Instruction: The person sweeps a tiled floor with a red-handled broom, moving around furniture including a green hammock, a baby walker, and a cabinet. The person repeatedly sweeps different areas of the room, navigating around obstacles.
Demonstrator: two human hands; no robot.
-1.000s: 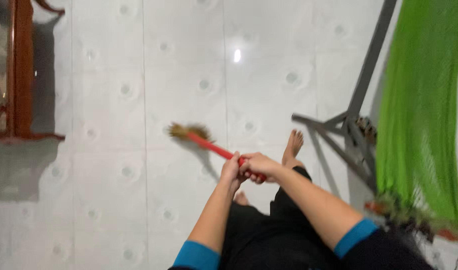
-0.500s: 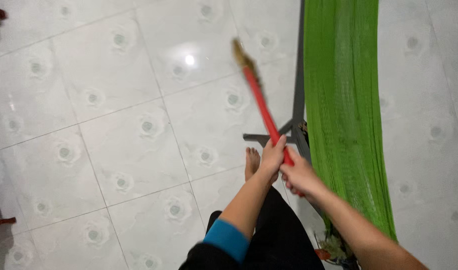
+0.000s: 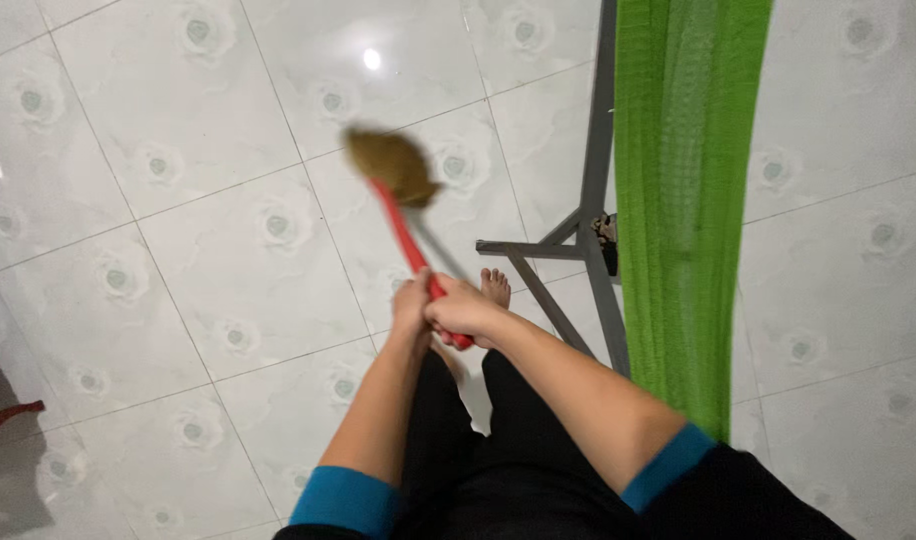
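Note:
I hold a broom with a red handle (image 3: 403, 232) in both hands. My left hand (image 3: 411, 303) grips the handle just above my right hand (image 3: 463, 313), which closes on the handle's end. The brown bristle head (image 3: 391, 165) is blurred and points away from me over the white patterned floor tiles (image 3: 228, 230). One bare foot (image 3: 495, 287) shows just beyond my hands. My arms have dark sleeves with blue cuffs.
A green mesh hammock (image 3: 678, 200) hangs along the right, on a grey metal stand (image 3: 588, 240) whose base bars lie beside my foot. A dark furniture edge (image 3: 3, 420) shows at the lower left.
The broom head has swung left and nearer to me, away from the hammock stand. Both hands stay closed on the handle. The view has shifted slightly.

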